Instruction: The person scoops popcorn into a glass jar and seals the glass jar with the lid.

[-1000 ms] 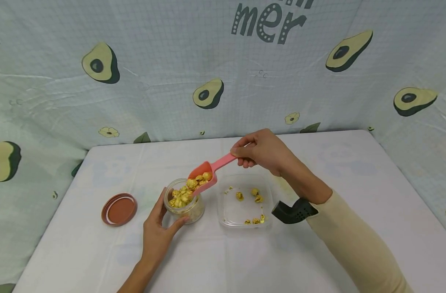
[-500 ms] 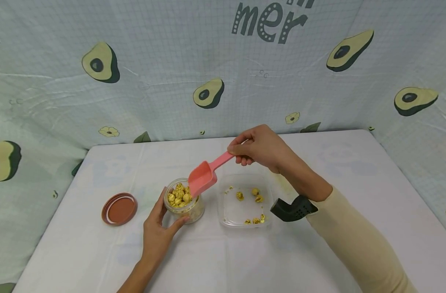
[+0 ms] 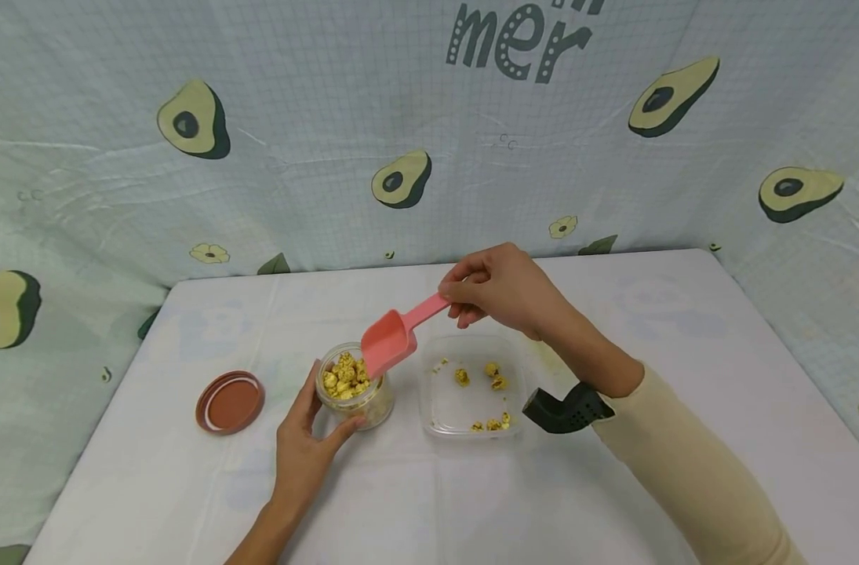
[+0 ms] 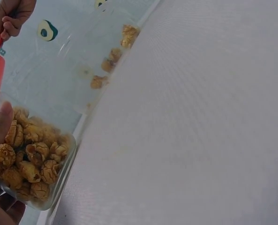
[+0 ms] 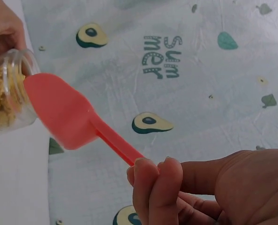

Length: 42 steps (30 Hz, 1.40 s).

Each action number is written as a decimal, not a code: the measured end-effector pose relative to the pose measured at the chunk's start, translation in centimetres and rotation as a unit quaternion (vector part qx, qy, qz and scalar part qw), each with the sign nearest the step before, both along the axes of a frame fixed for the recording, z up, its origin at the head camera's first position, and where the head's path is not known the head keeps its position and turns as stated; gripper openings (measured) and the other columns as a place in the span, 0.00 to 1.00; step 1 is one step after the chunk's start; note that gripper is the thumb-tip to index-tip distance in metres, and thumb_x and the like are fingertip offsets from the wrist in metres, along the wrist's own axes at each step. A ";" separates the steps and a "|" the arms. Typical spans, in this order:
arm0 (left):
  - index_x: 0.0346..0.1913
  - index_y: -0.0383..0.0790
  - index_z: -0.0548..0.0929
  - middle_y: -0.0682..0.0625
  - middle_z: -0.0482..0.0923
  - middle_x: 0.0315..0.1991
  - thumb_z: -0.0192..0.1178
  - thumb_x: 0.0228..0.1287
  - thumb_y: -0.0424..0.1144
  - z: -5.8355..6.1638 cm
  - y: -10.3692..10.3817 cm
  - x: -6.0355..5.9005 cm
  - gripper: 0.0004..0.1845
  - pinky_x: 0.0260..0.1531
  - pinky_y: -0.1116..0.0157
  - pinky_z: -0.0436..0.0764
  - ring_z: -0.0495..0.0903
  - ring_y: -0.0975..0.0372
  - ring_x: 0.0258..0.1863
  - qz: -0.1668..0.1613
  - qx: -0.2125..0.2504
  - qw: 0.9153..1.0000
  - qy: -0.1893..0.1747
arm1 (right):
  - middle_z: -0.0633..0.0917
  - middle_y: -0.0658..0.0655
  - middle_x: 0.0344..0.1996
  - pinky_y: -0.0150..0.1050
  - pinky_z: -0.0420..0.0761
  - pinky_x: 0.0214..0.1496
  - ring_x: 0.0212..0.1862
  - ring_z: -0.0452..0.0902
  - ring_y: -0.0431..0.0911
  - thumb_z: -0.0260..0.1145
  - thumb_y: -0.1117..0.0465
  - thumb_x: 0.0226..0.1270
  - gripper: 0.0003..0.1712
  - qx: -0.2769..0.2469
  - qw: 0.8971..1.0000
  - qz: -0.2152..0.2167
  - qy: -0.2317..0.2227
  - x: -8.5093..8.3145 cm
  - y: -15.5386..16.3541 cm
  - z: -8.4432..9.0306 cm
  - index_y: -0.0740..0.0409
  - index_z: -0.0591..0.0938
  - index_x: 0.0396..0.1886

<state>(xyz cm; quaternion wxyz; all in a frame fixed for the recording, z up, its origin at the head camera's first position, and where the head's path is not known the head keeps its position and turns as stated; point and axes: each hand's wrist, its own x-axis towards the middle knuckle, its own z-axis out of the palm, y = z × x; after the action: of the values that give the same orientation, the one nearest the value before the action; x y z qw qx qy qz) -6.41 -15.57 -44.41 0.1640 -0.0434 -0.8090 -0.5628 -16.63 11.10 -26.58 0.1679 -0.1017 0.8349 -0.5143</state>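
Observation:
A small clear jar full of yellow popcorn-like pieces stands on the white table. My left hand grips the jar from the near side; the jar fills the lower left of the left wrist view. My right hand pinches the handle of a pink scoop, whose bowl tilts down over the jar's right rim and looks empty. In the right wrist view the scoop sits beside the jar. A clear plastic tray to the right holds a few pieces.
A brown jar lid lies on the table left of the jar. An avocado-print cloth hangs behind and wraps both sides. A black wrist mount sits on my right forearm.
One second ago the scoop held pieces over the jar; they have dropped in and the scoop is now empty. The jar looks fuller. My left hand has not moved.

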 end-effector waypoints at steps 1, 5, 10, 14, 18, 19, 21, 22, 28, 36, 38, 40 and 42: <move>0.73 0.37 0.58 0.47 0.60 0.70 0.75 0.45 0.28 0.0 0.0 0.0 0.51 0.63 0.76 0.62 0.65 0.57 0.65 0.000 -0.002 1.000 -0.002 | 0.86 0.57 0.27 0.38 0.86 0.38 0.28 0.83 0.49 0.67 0.59 0.65 0.09 0.002 1.000 -0.001 0.004 0.1 0.2 -0.1 0.60 0.84 0.39; 0.73 0.39 0.57 0.47 0.59 0.70 0.75 0.46 0.29 0.2 0.2 0.1 0.51 0.63 0.77 0.62 0.65 0.57 0.66 0.001 -0.004 1.000 -0.011 | 0.86 0.54 0.28 0.39 0.85 0.41 0.28 0.84 0.48 0.67 0.57 0.65 0.09 0.005 0.999 -0.003 0.049 0.6 1.3 -0.3 0.56 0.85 0.41; 0.73 0.39 0.59 0.48 0.63 0.68 0.75 0.44 0.27 0.4 0.3 0.4 0.51 0.63 0.76 0.64 0.67 0.61 0.63 0.009 -0.001 1.000 0.001 | 0.87 0.54 0.31 0.41 0.84 0.42 0.30 0.85 0.46 0.69 0.55 0.63 0.11 0.009 0.995 -0.021 0.102 1.0 3.5 -0.5 0.53 0.86 0.43; 0.71 0.35 0.62 0.44 0.67 0.65 0.75 0.40 0.22 0.5 0.3 0.6 0.51 0.59 0.74 0.69 0.68 0.64 0.60 0.021 -0.006 0.999 0.049 | 0.87 0.54 0.31 0.39 0.84 0.41 0.30 0.85 0.45 0.68 0.56 0.64 0.11 0.028 0.992 -0.028 0.118 1.0 5.1 -1.0 0.54 0.86 0.43; 0.66 0.30 0.67 0.40 0.71 0.57 0.73 0.39 0.18 0.7 0.3 0.9 0.46 0.51 0.74 0.75 0.71 0.63 0.55 0.043 -0.003 0.995 0.090 | 0.87 0.51 0.26 0.37 0.81 0.34 0.28 0.84 0.42 0.68 0.58 0.64 0.09 0.066 0.986 -0.025 0.148 0.9 6.0 -2.2 0.54 0.87 0.42; 0.64 0.29 0.68 0.40 0.73 0.54 0.73 0.40 0.17 0.8 0.3 1.1 0.43 0.48 0.73 0.76 0.73 0.63 0.52 0.051 0.005 0.994 0.095 | 0.86 0.50 0.25 0.37 0.80 0.32 0.27 0.83 0.41 0.68 0.59 0.64 0.08 0.077 0.984 -0.024 0.159 0.9 6.1 -2.5 0.53 0.87 0.41; 0.57 0.26 0.71 0.40 0.75 0.46 0.71 0.42 0.17 1.1 0.5 1.5 0.34 0.42 0.74 0.78 0.75 0.62 0.45 0.071 0.017 0.993 0.097 | 0.86 0.49 0.23 0.36 0.78 0.29 0.26 0.82 0.40 0.68 0.61 0.64 0.07 0.094 0.979 -0.020 0.182 1.0 6.3 -3.2 0.53 0.87 0.41; 0.53 0.24 0.73 0.41 0.75 0.41 0.70 0.44 0.16 1.2 0.6 1.7 0.30 0.39 0.74 0.78 0.75 0.62 0.41 0.080 0.026 0.992 0.098 | 0.86 0.48 0.23 0.36 0.77 0.27 0.25 0.82 0.39 0.68 0.62 0.63 0.06 0.101 0.975 -0.018 0.195 1.0 6.2 -3.5 0.53 0.87 0.40; 0.35 0.25 0.76 0.46 0.75 0.27 0.65 0.46 0.13 1.6 1.5 3.0 0.14 0.33 0.77 0.77 0.75 0.65 0.29 0.047 0.048 0.989 0.131 | 0.85 0.48 0.24 0.34 0.77 0.25 0.23 0.79 0.39 0.69 0.66 0.61 0.07 0.112 0.960 0.006 0.256 0.7 6.2 -4.7 0.55 0.87 0.39; 0.47 0.32 0.78 0.47 0.80 0.33 0.70 0.46 0.19 1.3 3.6 3.9 0.23 0.40 0.72 0.81 0.80 0.61 0.33 -0.140 0.003 0.983 0.115 | 0.86 0.49 0.29 0.32 0.78 0.26 0.24 0.78 0.37 0.69 0.67 0.61 0.07 0.120 0.949 0.052 0.288 0.4 7.0 -4.9 0.55 0.88 0.39; 0.49 0.35 0.78 0.48 0.81 0.37 0.71 0.47 0.22 2.2 4.4 3.9 0.24 0.41 0.70 0.81 0.80 0.60 0.37 -0.155 -0.016 0.983 0.098 | 0.86 0.49 0.31 0.32 0.78 0.27 0.25 0.77 0.37 0.69 0.69 0.61 0.08 0.124 0.945 0.075 0.292 0.5 7.1 -4.9 0.55 0.88 0.39; 0.50 0.34 0.78 0.44 0.80 0.42 0.72 0.46 0.22 2.5 5.2 3.7 0.25 0.43 0.68 0.81 0.79 0.58 0.41 -0.162 -0.028 0.982 0.098 | 0.86 0.48 0.32 0.32 0.79 0.27 0.26 0.77 0.37 0.68 0.70 0.60 0.09 0.129 0.944 0.096 0.290 0.5 7.3 -4.9 0.56 0.88 0.39; 0.52 0.33 0.77 0.42 0.78 0.46 0.73 0.44 0.22 2.4 5.8 3.3 0.28 0.46 0.67 0.81 0.77 0.58 0.46 -0.164 -0.033 0.981 0.102 | 0.86 0.47 0.33 0.32 0.79 0.27 0.26 0.77 0.36 0.69 0.70 0.60 0.09 0.138 0.941 0.109 0.288 0.6 7.4 -4.7 0.55 0.87 0.39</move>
<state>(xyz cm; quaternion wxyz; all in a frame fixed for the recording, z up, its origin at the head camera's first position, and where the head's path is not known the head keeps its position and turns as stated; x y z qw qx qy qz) -3.06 -9.74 -42.02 0.1502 -0.2381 -0.7882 -0.5473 -16.02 18.51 -31.31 -0.0119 -0.3115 0.8943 -0.3212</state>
